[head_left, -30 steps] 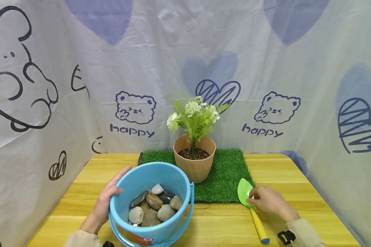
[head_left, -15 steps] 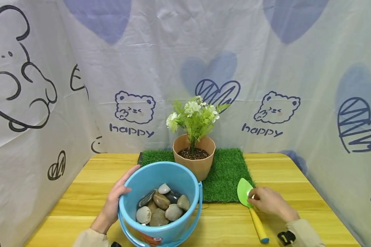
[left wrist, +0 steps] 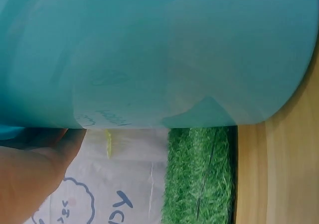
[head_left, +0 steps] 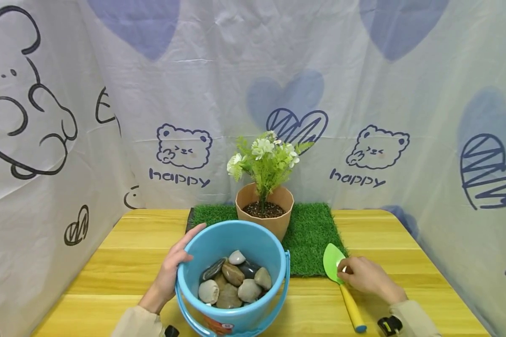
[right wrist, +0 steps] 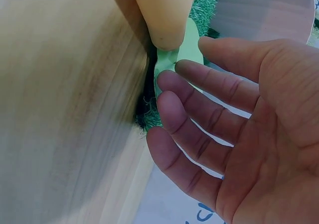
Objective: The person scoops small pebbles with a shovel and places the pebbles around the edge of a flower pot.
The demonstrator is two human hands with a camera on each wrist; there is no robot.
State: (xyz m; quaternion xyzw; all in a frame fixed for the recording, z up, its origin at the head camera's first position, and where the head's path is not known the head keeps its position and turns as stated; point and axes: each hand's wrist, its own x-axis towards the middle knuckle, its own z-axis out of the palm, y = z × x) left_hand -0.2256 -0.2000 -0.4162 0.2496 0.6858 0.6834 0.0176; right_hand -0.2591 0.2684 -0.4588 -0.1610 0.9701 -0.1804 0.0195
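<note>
A light blue bucket [head_left: 236, 230] with several smooth stones [head_left: 233, 274] in it stands at the front centre. My left hand [head_left: 168, 274] holds it from the left, thumb over the rim and fingers along the outside. In the left wrist view the bucket wall [left wrist: 174, 55] fills most of the picture, hiding most of that hand. To the right lies a toy shovel [head_left: 353, 309] with a green blade [head_left: 331, 262] and a yellow handle. My right hand [head_left: 367, 276] hovers by the blade; in the right wrist view its fingers [right wrist: 172, 112] are loosely bent around nothing.
Behind the bucket, a tan flowerpot [head_left: 284, 224] with white flowers [head_left: 263, 148] and green leaves stands on a green turf mat [head_left: 309, 238]. The wooden table [head_left: 375, 229] carries everything. White printed curtains [head_left: 219, 84] close off the back and sides.
The bucket has slid to the right with my left hand, now covering more of the turf mat and part of the flowerpot. My right hand and the shovel stay almost where they were.
</note>
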